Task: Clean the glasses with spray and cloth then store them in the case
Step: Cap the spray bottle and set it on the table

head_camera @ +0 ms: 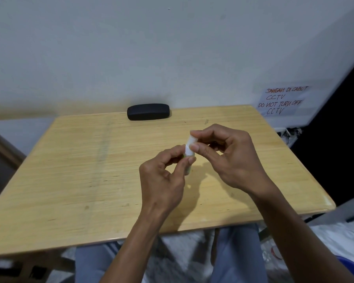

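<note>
Hands meet above the table (70,180): left hand (161,176) grips the small spray bottle (189,152), right hand (231,158) pinches its white cap, probably to open it. Closed glasses case (148,111) lies at the far edge.

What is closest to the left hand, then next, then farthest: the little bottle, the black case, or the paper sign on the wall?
1. Little bottle: held in the left hand, at its fingertips.
2. Black case: closed, at the table's far edge.
3. Paper sign: on the wall, far right.
</note>
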